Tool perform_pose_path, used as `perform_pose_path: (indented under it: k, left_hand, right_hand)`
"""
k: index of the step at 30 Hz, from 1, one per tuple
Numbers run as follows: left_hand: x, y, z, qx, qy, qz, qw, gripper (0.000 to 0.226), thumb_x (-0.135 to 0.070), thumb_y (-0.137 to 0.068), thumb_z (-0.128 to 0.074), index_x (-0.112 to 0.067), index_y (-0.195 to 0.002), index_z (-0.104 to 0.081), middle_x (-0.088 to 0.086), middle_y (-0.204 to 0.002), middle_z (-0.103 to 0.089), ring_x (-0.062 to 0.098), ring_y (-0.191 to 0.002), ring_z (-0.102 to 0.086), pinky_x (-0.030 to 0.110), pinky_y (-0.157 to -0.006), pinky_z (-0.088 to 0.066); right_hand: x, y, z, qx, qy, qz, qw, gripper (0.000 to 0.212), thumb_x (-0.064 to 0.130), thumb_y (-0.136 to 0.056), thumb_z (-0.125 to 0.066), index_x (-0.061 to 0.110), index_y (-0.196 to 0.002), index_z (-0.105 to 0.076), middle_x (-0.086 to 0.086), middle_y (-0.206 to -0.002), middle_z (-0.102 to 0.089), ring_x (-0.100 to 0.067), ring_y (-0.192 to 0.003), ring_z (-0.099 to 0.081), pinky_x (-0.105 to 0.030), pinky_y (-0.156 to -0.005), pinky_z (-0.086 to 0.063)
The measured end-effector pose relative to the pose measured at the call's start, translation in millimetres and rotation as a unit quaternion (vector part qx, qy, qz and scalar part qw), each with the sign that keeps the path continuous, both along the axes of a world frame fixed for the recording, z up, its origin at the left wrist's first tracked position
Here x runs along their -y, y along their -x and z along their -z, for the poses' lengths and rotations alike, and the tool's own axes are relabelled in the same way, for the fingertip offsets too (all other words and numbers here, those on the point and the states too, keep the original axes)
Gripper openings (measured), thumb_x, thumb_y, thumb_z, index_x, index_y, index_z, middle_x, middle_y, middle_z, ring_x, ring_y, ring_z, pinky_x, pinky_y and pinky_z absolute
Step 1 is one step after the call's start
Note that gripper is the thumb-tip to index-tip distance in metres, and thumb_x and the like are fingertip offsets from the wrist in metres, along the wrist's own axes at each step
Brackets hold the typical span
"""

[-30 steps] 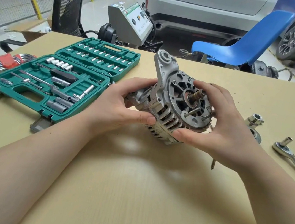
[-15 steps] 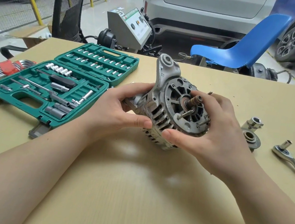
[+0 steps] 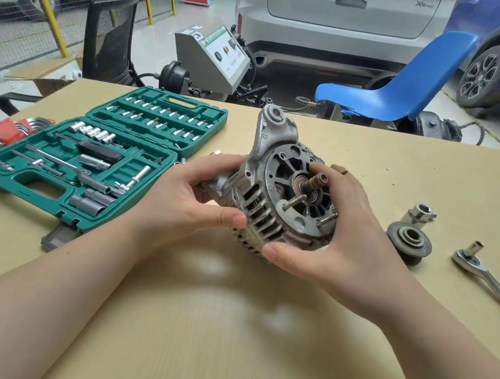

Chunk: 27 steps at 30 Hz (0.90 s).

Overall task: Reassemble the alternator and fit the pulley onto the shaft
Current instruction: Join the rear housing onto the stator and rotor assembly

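Both hands hold the alternator (image 3: 276, 192) above the middle of the desk (image 3: 225, 328). The left hand (image 3: 190, 201) clasps its rear, thumb pressed on the vented housing. The right hand (image 3: 338, 231) cups its front, fingers (image 3: 320, 169) curled beside the bare shaft (image 3: 315, 181). Right of the alternator lie the pulley (image 3: 409, 240), a nut (image 3: 421, 213) and a ratchet (image 3: 484, 274). Left of it sits an open green socket set (image 3: 88, 163), with hex keys (image 3: 7, 131) beyond. No writing is readable on the alternator.
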State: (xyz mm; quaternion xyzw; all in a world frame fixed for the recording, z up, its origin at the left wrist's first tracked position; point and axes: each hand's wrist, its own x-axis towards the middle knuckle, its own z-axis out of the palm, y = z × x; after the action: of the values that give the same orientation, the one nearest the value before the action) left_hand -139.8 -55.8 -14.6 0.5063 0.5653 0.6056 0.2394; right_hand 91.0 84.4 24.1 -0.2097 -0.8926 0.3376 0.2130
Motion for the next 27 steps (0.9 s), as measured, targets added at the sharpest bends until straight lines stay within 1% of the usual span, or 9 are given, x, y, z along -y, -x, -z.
perform_pose_path:
  k: [3, 6, 10, 14, 17, 19, 21, 24, 27]
  left_hand:
    - [0.4, 0.1, -0.4, -0.004, 0.000, 0.001, 1.000, 0.075, -0.011, -0.072, -0.095, -0.021, -0.142, -0.070, 0.008, -0.137, -0.073, 0.028, -0.117, -0.075, 0.040, -0.096, -0.064]
    - [0.8, -1.2, -1.4, -0.009, -0.001, -0.008, 1.000, 0.072, -0.013, -0.072, -0.096, -0.033, -0.137, -0.074, 0.003, -0.136, -0.074, 0.023, -0.117, -0.075, 0.035, -0.097, -0.062]
    - [2.1, -4.4, -3.7, 0.000, -0.003, -0.015, 1.000, 0.071, -0.019, -0.068, -0.096, -0.038, -0.133, -0.076, -0.001, -0.128, -0.078, 0.009, -0.104, -0.075, 0.022, -0.087, -0.060]
    - [0.6, -4.4, -1.8, -0.004, 0.013, -0.029, 0.999, 0.084, -0.006, -0.067, -0.093, -0.016, -0.145, -0.065, 0.003, -0.134, -0.076, 0.002, -0.093, -0.073, 0.017, -0.084, -0.057]
    - [0.3, -3.5, -1.0, -0.005, 0.016, -0.033, 0.999, 0.088, -0.009, -0.064, -0.094, -0.022, -0.146, -0.065, 0.003, -0.137, -0.074, 0.007, -0.105, -0.074, 0.022, -0.091, -0.058]
    - [0.6, -1.8, 0.7, -0.017, 0.018, -0.026, 0.999, 0.088, -0.012, -0.064, -0.097, -0.026, -0.145, -0.065, 0.002, -0.138, -0.074, 0.014, -0.115, -0.074, 0.028, -0.097, -0.059]
    - [0.8, 0.7, 2.9, -0.026, 0.018, -0.018, 0.999, 0.092, -0.020, -0.064, -0.099, -0.025, -0.149, -0.063, 0.002, -0.141, -0.072, 0.019, -0.123, -0.072, 0.033, -0.103, -0.058]
    - [1.1, 5.3, 6.2, -0.036, 0.021, -0.008, 0.999, 0.107, -0.038, -0.060, -0.104, -0.022, -0.155, -0.057, 0.004, -0.149, -0.066, 0.023, -0.136, -0.066, 0.040, -0.114, -0.054]
    - [0.3, 7.4, 8.0, -0.051, 0.026, -0.003, 0.998, 0.114, -0.046, -0.060, -0.105, -0.022, -0.158, -0.053, 0.005, -0.155, -0.060, 0.026, -0.143, -0.060, 0.053, -0.121, -0.047]
  right_hand:
    - [-14.0, -7.9, -10.9, 0.062, -0.009, -0.050, 0.997, 0.116, 0.075, -0.053, -0.080, 0.063, -0.149, -0.017, 0.021, -0.160, -0.024, 0.003, -0.144, -0.034, -0.029, -0.115, -0.036]
    - [-17.3, -10.1, -15.5, 0.039, -0.010, -0.056, 0.998, 0.112, 0.074, -0.053, -0.080, 0.063, -0.148, -0.023, 0.030, -0.149, -0.034, 0.013, -0.133, -0.041, -0.017, -0.102, -0.038]
    - [-11.6, -8.5, -16.7, 0.032, -0.019, -0.002, 0.999, 0.123, 0.086, -0.041, -0.079, 0.063, -0.148, -0.023, 0.030, -0.140, -0.041, 0.011, -0.124, -0.047, -0.018, -0.097, -0.041]
    - [3.6, -5.0, -14.1, 0.070, -0.110, 0.090, 0.987, 0.129, 0.109, -0.035, -0.052, 0.058, -0.149, -0.016, 0.017, -0.130, -0.047, -0.017, -0.117, -0.057, -0.032, -0.083, -0.041]
    - [3.9, -6.3, -13.7, 0.089, -0.136, 0.099, 0.982, 0.130, 0.111, -0.036, -0.046, 0.057, -0.150, -0.012, 0.012, -0.130, -0.048, -0.024, -0.114, -0.060, -0.037, -0.080, -0.041]
    - [-7.8, -11.8, -19.3, 0.082, -0.096, 0.070, 0.990, 0.130, 0.107, -0.036, -0.057, 0.062, -0.149, -0.011, 0.019, -0.130, -0.045, -0.017, -0.116, -0.059, -0.037, -0.088, -0.048]
    - [-19.7, -16.9, -25.3, 0.082, -0.075, 0.024, 0.993, 0.126, 0.096, -0.043, -0.070, 0.066, -0.149, -0.009, 0.023, -0.145, -0.036, -0.010, -0.126, -0.053, -0.043, -0.099, -0.052]
    - [-25.1, -16.6, -25.8, 0.072, -0.069, -0.059, 0.993, 0.117, 0.065, -0.060, -0.083, 0.067, -0.151, -0.009, 0.027, -0.163, -0.016, -0.001, -0.145, -0.035, -0.042, -0.113, -0.044]
    - [-26.1, -14.8, -22.5, 0.043, -0.068, -0.070, 0.994, 0.115, 0.052, -0.064, -0.086, 0.059, -0.155, -0.016, 0.027, -0.154, -0.036, 0.004, -0.139, -0.040, -0.037, -0.110, -0.046]
